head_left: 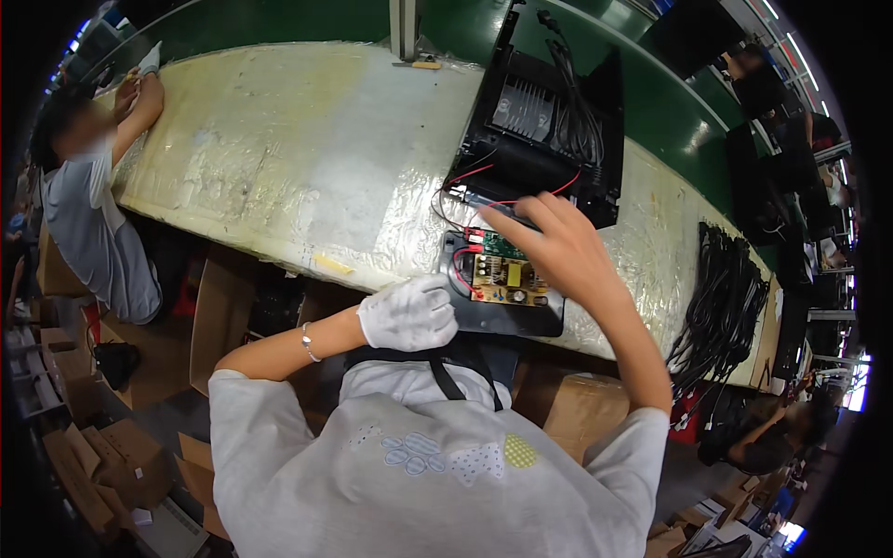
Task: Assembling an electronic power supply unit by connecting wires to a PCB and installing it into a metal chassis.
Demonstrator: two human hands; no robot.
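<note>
A black plastic panel (512,322) lies at the front edge of the table. On it sit a yellowish circuit board (499,291) with several components and a smaller green board (502,244). My left hand (409,314), in a white glove, is closed at the panel's left edge; what its curled fingers hold is hidden. Bare, my right hand (558,244) hovers over the boards' right part, fingers apart, near the red wires (507,202). These wires run between the green board and a black housing (549,181) just beyond.
Inside the housing are a finned metal block (523,110) and a coiled black cable (579,126). A heap of black cables (724,302) lies at the table's right. Another person (98,195) sits at the far left. Cardboard boxes (116,460) stand below the table.
</note>
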